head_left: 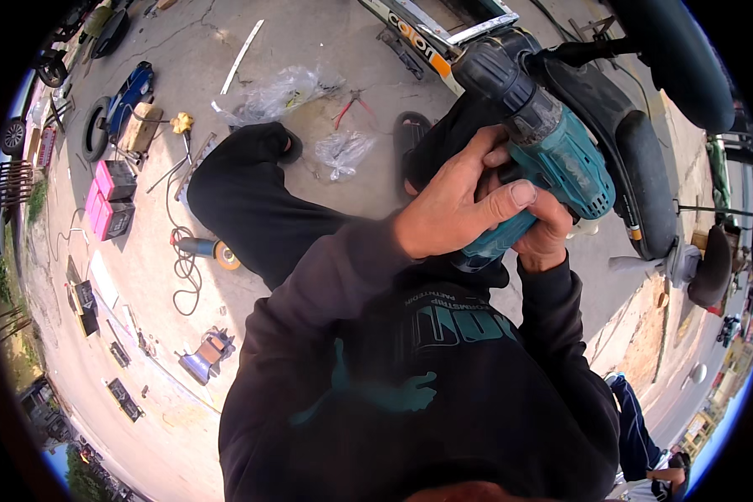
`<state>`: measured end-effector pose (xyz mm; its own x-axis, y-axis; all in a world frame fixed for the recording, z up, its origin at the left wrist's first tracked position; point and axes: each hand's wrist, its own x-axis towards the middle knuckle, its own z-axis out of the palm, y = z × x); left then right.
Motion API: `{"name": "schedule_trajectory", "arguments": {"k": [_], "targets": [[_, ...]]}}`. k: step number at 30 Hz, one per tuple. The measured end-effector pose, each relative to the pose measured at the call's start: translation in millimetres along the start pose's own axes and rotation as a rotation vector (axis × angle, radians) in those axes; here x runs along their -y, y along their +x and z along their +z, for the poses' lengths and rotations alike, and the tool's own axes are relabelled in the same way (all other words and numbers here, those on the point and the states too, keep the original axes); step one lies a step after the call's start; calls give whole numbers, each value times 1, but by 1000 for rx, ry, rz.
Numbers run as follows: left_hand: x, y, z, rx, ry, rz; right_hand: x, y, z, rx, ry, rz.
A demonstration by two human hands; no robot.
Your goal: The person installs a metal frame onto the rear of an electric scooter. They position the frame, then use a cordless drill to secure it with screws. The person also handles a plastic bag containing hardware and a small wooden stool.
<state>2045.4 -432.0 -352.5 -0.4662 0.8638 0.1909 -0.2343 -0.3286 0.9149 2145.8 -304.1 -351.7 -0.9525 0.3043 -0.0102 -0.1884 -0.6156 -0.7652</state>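
In the head view, the person's two bare hands meet around a teal and black power drill (565, 163), held up in front of the body, right of centre. Its black chuck (495, 74) points toward the upper left, and its handle slants down to the lower left between the hands.

The right hand (548, 234) is closed about the handle from the right side, its fingers bent tightly with no visible gap; some of them are hidden behind the drill.

The left hand (452, 205) reaches in from the left, half curled. Its thumb stretches rightward across the handle, close against the fingers of the right hand, while its bent fingers rest against the front of the drill below the chuck. The remaining fingers are covered, so how firmly this hand grips cannot be told.

Just right of the drill is a black padded seat (648, 184). Above, near the chuck, runs a frame with a white and orange strip (431, 52). On the concrete beyond the person's legs lie red-handled pliers (354, 107), with clear plastic wrapping (343, 155) near them. To the left, well apart from the hands, an angle grinder (196, 246) lies beside its looped cable (186, 284).
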Motion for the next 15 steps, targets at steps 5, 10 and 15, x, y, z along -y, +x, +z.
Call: {"name": "schedule_trajectory", "arguments": {"k": [5, 10, 15], "targets": [[78, -42, -79, -47, 866, -315, 17, 46, 5, -197, -253, 5], [195, -21, -234, 166, 1396, -902, -1, 135, -8, -258, -166, 320], [255, -27, -296, -279, 1551, -1218, -29, 195, -24, -327, -228, 507]]}}
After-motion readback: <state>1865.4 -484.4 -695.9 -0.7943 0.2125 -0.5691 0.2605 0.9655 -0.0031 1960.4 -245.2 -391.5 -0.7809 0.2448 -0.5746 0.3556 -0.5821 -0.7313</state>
